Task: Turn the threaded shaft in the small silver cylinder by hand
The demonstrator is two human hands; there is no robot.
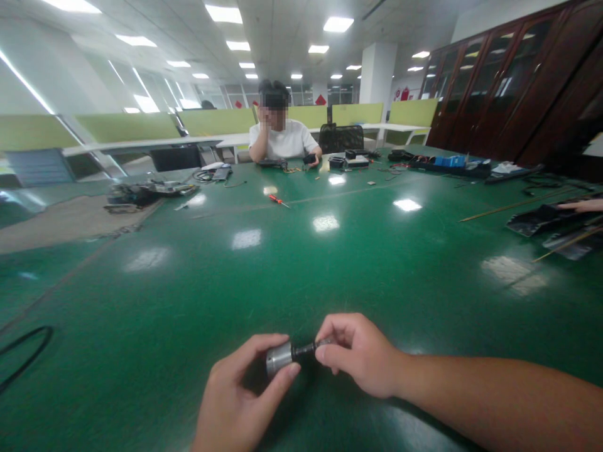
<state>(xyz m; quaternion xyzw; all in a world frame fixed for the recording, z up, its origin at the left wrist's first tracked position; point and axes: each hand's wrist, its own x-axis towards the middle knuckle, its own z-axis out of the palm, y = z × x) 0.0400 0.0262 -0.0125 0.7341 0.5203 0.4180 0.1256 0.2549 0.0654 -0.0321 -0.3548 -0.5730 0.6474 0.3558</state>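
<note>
The green table (301, 276) has a smooth, glossy top that mirrors the ceiling lights as pale, blurred patches, with a thin seam running across it. At its left lies a flat brown sheet (70, 220), matt beside the shine, with a jumble of electronic parts (141, 194) at its far edge. A thin black cable (44, 345) curves in a loop at the near left, and a screwdriver (276, 200) with an orange-red handle lies well beyond the hands. Toward the far right, a long, shallow dark tray (426, 166) holds bright blue blocks (450, 161) and other pieces too small to tell. A dark wooden cabinet (494, 88) with glass-paned doors stands behind; its contents cannot be made out. At the right edge, another person's hand (586, 206) is by a black, angular object (532, 220), near thin yellowish rods (499, 209). Across the table sits a person in a white shirt (287, 139). The metal part (279, 358) is just above the near middle of the table, between the two hands: a silvery, dully shining cylinder with a narrower black stem. The left hand (235, 383) is clamped on the cylinder between thumb and fingers; the right hand (365, 358) pinches the stem's far end, partly hiding it.
</note>
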